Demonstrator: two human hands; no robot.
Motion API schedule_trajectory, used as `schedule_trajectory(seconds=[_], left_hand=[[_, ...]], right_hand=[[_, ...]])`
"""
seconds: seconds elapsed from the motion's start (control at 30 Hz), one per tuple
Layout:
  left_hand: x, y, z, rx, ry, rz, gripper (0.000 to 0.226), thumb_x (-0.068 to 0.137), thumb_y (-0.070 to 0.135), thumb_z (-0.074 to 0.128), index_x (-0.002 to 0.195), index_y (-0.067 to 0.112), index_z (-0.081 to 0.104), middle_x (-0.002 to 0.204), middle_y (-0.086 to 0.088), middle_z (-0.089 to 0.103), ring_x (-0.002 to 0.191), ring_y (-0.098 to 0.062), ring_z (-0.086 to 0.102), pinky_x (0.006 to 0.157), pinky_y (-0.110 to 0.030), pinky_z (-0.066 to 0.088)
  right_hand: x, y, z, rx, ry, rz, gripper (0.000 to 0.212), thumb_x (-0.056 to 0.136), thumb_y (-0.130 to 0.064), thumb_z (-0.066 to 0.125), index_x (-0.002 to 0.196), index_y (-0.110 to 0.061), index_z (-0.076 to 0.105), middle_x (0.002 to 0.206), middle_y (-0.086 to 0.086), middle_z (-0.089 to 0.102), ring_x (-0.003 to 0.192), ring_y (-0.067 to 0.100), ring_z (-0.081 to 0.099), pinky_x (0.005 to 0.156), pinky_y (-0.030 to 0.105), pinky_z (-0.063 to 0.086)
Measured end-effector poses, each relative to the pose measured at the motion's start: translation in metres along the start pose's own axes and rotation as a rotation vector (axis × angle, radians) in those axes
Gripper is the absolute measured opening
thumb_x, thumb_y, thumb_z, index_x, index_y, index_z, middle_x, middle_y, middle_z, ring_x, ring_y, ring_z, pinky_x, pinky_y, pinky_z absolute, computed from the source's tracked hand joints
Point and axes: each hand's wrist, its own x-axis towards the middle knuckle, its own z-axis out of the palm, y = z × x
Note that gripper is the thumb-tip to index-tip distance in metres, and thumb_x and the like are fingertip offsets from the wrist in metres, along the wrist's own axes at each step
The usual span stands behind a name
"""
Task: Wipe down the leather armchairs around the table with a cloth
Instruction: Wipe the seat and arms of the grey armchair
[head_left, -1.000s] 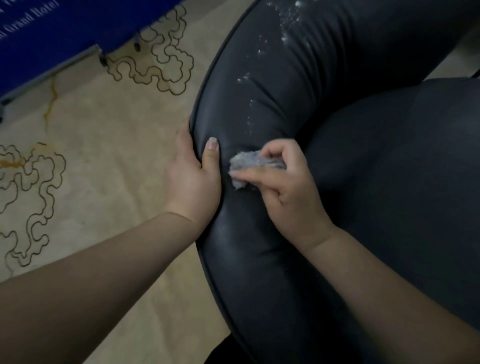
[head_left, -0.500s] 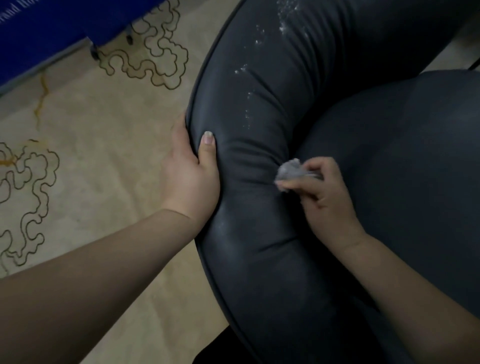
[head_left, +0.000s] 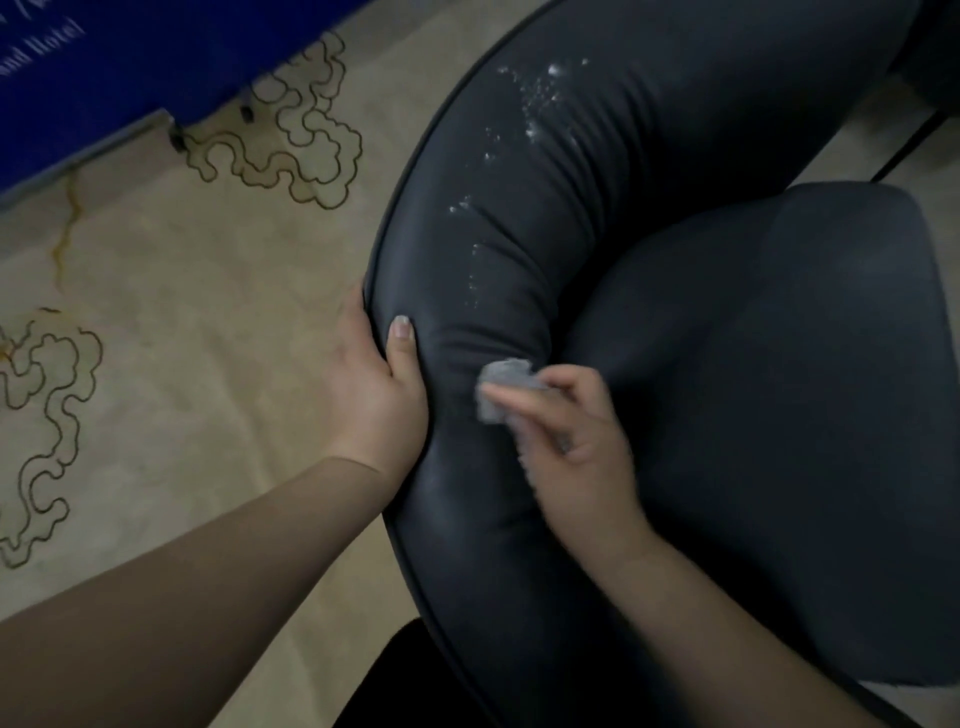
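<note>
A dark grey leather armchair (head_left: 597, 171) fills the right of the view, its curved padded armrest running from top to bottom. White dust specks (head_left: 537, 104) dot the armrest's upper part. My left hand (head_left: 374, 384) grips the armrest's outer piped edge, thumb on top. My right hand (head_left: 576, 447) holds a small crumpled grey cloth (head_left: 501, 387) and presses it on the armrest's top, near the crease with the seat cushion (head_left: 779, 389).
Beige carpet (head_left: 197, 322) with dark looping line patterns lies left of the chair. A blue skirted table or banner (head_left: 104, 67) with white lettering stands at the top left. A thin dark leg or cable (head_left: 906, 145) shows at the upper right.
My right hand has swept the cloth from the seat-side crease back toward the left across the armrest. The left hand keeps its grip. The view shifted slightly.
</note>
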Motion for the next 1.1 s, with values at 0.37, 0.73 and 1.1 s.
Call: schedule_trajectory(seconds=[0.37, 0.73, 1.1], left_hand=[[0.002, -0.004, -0.002, -0.035, -0.04, 0.029, 0.047, 0.1, 0.03, 0.04, 0.146, 0.019, 0.035, 0.138, 0.001, 0.051, 0.119, -0.008, 0.048, 0.09, -0.008, 0.032], [0.051, -0.004, -0.007, -0.119, -0.248, 0.072, 0.055, 0.098, 0.041, 0.04, 0.15, 0.028, 0.027, 0.143, 0.011, 0.047, 0.12, 0.006, 0.046, 0.095, -0.008, 0.032], [0.116, 0.006, 0.008, -0.283, -0.411, 0.151, 0.059, 0.092, 0.042, 0.034, 0.15, 0.028, 0.03, 0.143, 0.005, 0.049, 0.13, -0.011, 0.046, 0.11, -0.038, 0.038]], right_hand=[[0.045, -0.005, 0.027, -0.12, 0.154, -0.17, 0.03, 0.087, -0.008, 0.061, 0.11, -0.025, 0.069, 0.109, 0.004, 0.043, 0.103, 0.018, 0.051, 0.096, 0.028, 0.045], [0.082, -0.008, 0.037, -0.204, 0.238, -0.275, 0.028, 0.089, -0.006, 0.06, 0.108, -0.024, 0.07, 0.104, 0.006, 0.045, 0.093, 0.017, 0.051, 0.089, 0.023, 0.044], [0.112, -0.027, 0.046, -0.368, 0.274, -0.278, 0.028, 0.088, -0.004, 0.063, 0.106, -0.023, 0.072, 0.103, 0.007, 0.049, 0.094, 0.026, 0.052, 0.086, 0.039, 0.046]])
